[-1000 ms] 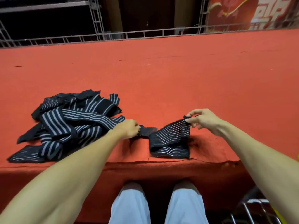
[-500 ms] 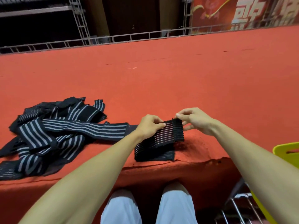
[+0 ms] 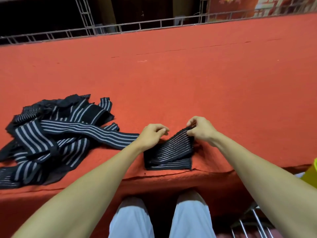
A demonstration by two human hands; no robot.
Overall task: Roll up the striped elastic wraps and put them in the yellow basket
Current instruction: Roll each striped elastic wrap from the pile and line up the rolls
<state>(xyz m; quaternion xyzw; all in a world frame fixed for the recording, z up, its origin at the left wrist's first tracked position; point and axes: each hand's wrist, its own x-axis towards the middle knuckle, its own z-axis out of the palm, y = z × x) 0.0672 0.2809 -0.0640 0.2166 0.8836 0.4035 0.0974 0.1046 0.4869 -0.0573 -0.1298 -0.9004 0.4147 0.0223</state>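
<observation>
A person's two bare arms reach over the front edge of a red carpeted table. The right hand pinches the far end of a folded striped wrap between thumb and fingertips, holding that end raised while the rest lies at the table's front edge. The left hand is curled at the wrap's left corner; whether it grips the cloth cannot be told. A heap of loose wraps lies by the front left edge. A sliver of yellow basket shows beyond the table's right front edge.

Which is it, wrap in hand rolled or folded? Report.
Folded, not rolled: the wrap lies doubled over in two layers, right hand pinching its corner.
</observation>
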